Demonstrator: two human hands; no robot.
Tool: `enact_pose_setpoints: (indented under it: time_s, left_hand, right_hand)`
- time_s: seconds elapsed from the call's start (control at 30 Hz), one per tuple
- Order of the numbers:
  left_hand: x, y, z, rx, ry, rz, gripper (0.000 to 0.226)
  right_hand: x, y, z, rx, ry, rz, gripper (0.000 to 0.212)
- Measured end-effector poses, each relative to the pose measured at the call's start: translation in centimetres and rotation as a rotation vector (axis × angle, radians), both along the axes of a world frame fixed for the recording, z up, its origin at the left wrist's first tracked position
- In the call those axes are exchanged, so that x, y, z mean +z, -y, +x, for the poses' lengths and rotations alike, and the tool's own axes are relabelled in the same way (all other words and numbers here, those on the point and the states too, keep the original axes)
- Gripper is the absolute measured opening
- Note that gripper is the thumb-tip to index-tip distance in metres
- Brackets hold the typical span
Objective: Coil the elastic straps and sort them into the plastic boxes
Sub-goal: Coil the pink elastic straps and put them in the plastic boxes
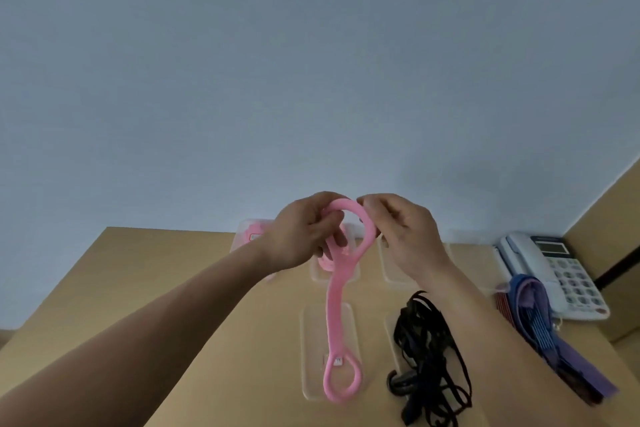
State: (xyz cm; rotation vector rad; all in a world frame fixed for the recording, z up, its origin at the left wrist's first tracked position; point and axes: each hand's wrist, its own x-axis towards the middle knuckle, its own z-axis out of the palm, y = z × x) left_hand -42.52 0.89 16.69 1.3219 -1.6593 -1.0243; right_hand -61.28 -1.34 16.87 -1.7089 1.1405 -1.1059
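As left hand (300, 240), right hand (410, 236) pinch pink strap (334, 305), boxes (385, 267) part-hidden

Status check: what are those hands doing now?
Left hand, right hand grip pink looped elastic strap, held up. Rest dangles, uncoiled. Nothing blocking.

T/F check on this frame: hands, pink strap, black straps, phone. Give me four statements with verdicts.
1. The left hand and right hand both grip the pink strap. True.
2. The black straps lie left of the pink strap. False: they lie to its right.
3. A telephone sits at the table's right side. True.
4. The pink strap is fully coiled. False: its lower loop hangs uncoiled over a clear box.
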Motion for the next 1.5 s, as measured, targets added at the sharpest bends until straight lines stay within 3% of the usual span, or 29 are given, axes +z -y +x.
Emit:
enact_pose_setpoints:
  time_s: [0.17, 0.3, 0.43, 0.6, 0.73, 0.8, 0.9, 1.03, 1.17, 1.27, 1.4, 1.5]
  left_hand:
    - [1.8, -0.1, -0.4, -0.024, -0.085, 0.097, 0.018]
    - [2.8, -0.2, -0.1, -0.094, -0.194, 0.179, 0.021]
    - [3.9, -0.1, 0.3, -0.094, -0.232, 0.251, 0.049]
    - [4.2, -0.1, 0.9, -0.076, -0.236, 0.198, 0.042]
    - [4.6, -0.1, 1.5, -0.152, -0.242, 0.181, 0.03]
    - [4.6, -0.1, 1.7, -0.167, -0.222, 0.155, 0.024]
    - [4.5, 0.2, 1.9, -0.155, -0.156, 0.08, 0.015]
    - [3.9, 0.3, 1.7, -0.081, -0.116, 0.022, 0.009]
    - [3.5, 0.3, 1.1, -0.027, -0.176, 0.025, 0.017]
    - [3.7, 0.5, 0.8, -0.04, -0.292, 0.202, 0.035]
    - [4.0, 0.3, 1.0, -0.139, -0.272, 0.376, 0.029]
    - [3.9, 0.4, 1.0, -0.126, -0.274, 0.379, 0.021]
  right_hand:
    - [1.4, 0.3, -0.4, 0.066, -0.042, -0.1, 0.01]
    - [1.8, 0.3, -0.2, 0.029, -0.054, -0.191, 0.021]
    - [2.1, 0.2, 0.6, -0.028, -0.025, -0.286, 0.032]
    - [1.8, -0.2, 1.1, -0.046, -0.049, -0.422, 0.028]
    - [2.0, -0.3, 0.4, 0.038, 0.105, -0.221, 0.008]
    - [2.4, -0.2, 0.2, 0.064, 0.164, -0.103, 0.02]
    - [3.0, 0.0, -0.1, 0.128, 0.123, 0.013, 0.036]
    - [2.7, 0.3, -0.6, 0.169, 0.05, 0.057, 0.016]
    - [2.4, 0.4, -0.6, 0.153, 0.067, -0.023, 0.009]
    - [2.1, 0.3, -0.4, 0.12, 0.037, -0.127, 0.015]
    - [1.7, 0.2, -0.3, 0.066, -0.058, -0.265, 0.023]
    - [1.2, 0.3, -0.3, 0.027, -0.13, -0.364, 0.022]
